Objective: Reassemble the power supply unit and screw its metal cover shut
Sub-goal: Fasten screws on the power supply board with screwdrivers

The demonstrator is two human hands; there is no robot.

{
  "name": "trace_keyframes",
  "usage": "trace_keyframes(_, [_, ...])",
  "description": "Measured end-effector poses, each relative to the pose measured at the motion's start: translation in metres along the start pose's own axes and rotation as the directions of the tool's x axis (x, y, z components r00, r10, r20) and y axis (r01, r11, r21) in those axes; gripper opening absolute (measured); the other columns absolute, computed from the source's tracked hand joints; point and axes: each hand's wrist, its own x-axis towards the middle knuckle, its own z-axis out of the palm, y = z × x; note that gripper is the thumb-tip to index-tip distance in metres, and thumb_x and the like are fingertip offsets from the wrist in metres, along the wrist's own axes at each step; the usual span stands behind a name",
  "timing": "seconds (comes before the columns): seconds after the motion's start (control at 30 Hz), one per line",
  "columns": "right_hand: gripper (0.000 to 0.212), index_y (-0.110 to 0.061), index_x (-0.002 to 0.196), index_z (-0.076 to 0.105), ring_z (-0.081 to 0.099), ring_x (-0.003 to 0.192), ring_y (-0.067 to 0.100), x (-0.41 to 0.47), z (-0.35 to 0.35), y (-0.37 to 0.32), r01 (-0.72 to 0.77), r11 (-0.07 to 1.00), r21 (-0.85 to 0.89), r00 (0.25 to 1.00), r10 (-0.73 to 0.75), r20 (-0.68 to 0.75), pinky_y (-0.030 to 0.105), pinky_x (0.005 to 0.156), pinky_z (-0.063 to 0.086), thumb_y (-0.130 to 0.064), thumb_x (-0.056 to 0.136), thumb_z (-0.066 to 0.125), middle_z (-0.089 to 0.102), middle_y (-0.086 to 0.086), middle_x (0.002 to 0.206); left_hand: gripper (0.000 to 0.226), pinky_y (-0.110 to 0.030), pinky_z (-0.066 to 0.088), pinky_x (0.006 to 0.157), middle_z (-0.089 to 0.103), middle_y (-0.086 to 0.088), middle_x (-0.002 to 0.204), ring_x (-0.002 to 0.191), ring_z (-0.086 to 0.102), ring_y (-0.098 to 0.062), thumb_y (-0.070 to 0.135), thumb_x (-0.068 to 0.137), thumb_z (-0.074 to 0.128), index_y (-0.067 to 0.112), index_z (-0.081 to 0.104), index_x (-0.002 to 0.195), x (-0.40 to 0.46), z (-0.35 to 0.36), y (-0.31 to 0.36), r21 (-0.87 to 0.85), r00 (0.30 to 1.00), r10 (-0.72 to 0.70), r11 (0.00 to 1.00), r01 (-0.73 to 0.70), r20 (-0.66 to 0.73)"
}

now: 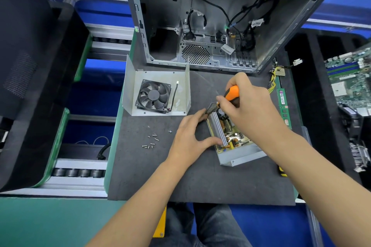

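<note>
While the power supply unit (230,136) lies open on the dark mat of the counter (156,176), its circuit board exposed inside the lower metal tray, it is steadied by the left hand (188,142). The fingers (200,115) of that hand are spread, thumb against the near heatsink and forefinger reaching to the far perforated end, so that the unit is probably kept from sliding under tool pressure. An orange-handled screwdriver (231,93) is gripped by the right hand (247,104), fingers curled round the handle; the tip is hidden behind the hand, so what it bears on cannot be told, though a board screw at the far corner seems likely.

The metal cover (180,94) is set apart to the left, lying inside-up with the fan (153,95) resting in it, evidently kept clear until the board is fastened. Loose screws (151,141) are gathered just left of the left hand, within easy reach. Behind, an empty computer case (200,26) is stood. The cover has not yet been fitted, so the task is judged to be at an early stage.
</note>
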Motion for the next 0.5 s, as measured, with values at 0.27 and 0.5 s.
trace_keyframes(0.27, [0.029, -0.016, 0.098, 0.05, 0.056, 0.069, 0.034, 0.006, -0.009, -0.007, 0.012, 0.995, -0.098, 0.998, -0.006, 0.068, 0.044, 0.068, 0.051, -0.039, 0.092, 0.066, 0.059, 0.002, 0.068, 0.096, -0.019, 0.035, 0.11, 0.05, 0.018, 0.127, 0.128, 0.051, -0.002, 0.048, 0.061, 0.089, 0.029, 0.045, 0.145, 0.001, 0.0, 0.001, 0.007, 1.0, 0.004, 1.0, -0.004, -0.007])
trace_keyframes(0.5, [0.011, -0.012, 0.096, 0.053, 0.053, 0.085, 0.032, 0.01, -0.012, -0.016, 0.058, 0.98, -0.193, 0.991, -0.033, 0.129, 0.044, 0.077, 0.046, -0.017, 0.087, 0.057, 0.054, 0.003, 0.09, 0.095, -0.023, 0.038, 0.112, 0.052, 0.012, 0.128, 0.128, 0.051, -0.001, 0.044, 0.062, 0.091, 0.026, 0.047, 0.144, 0.0, 0.0, 0.002, -0.008, 1.0, -0.01, 1.0, 0.01, -0.009])
